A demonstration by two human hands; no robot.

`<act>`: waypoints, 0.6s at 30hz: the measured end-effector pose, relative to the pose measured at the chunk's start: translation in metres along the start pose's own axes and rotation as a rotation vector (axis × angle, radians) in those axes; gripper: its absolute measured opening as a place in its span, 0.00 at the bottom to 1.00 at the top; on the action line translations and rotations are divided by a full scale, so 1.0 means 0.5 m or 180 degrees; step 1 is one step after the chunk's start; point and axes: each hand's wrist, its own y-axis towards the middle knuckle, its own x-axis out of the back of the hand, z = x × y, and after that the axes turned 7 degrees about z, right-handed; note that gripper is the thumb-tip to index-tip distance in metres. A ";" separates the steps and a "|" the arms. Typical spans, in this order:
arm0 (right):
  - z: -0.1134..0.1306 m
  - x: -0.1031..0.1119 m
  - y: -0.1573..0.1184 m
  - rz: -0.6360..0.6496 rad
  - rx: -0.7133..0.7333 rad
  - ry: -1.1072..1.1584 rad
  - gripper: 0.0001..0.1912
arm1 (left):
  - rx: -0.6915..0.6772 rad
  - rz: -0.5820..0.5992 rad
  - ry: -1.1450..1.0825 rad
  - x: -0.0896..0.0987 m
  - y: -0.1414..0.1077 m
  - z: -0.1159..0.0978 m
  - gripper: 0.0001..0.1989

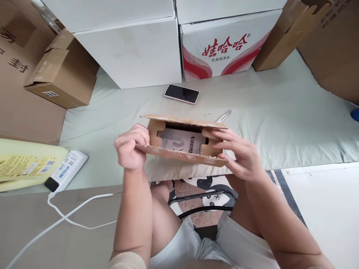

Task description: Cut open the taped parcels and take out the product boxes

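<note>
A narrow cardboard box (pixel 182 152) stands in front of me with its top flaps raised. Inside it lies a pale grey package (pixel 179 140) with dark printed characters, partly covered by the inner end flaps. My left hand (pixel 131 146) is curled closed around the box's left end, gripping the near flap's corner. At the right end, my right hand (pixel 239 151) has its thumb on the near flap and its fingers on the end flap and far flap. Just behind the box's right corner lies a utility knife (pixel 224 116), its lower end hidden by the box.
A phone (pixel 182 93) lies beyond the box on the pale green cloth (pixel 280 123). White cartons (pixel 140 56) and a red-and-white carton (pixel 224 48) line the back. Brown boxes (pixel 64 74) stand left. A white power strip (pixel 67 170) with a cable (pixel 39 237) lies near a yellow package (pixel 25 164).
</note>
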 end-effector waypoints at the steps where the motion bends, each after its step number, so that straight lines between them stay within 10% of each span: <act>1: -0.003 -0.004 0.001 0.0170 0.0070 -0.0074 0.13 | 0.0000 0.0415 -0.0061 0.013 0.004 -0.008 0.30; 7: -0.004 -0.021 -0.005 0.0514 -0.0030 -0.0432 0.26 | 0.0556 0.1613 0.0088 0.051 0.012 -0.033 0.37; 18: -0.033 -0.045 -0.047 -0.0370 0.0064 -0.0457 0.27 | 0.0369 0.1206 0.0584 0.040 0.001 -0.033 0.38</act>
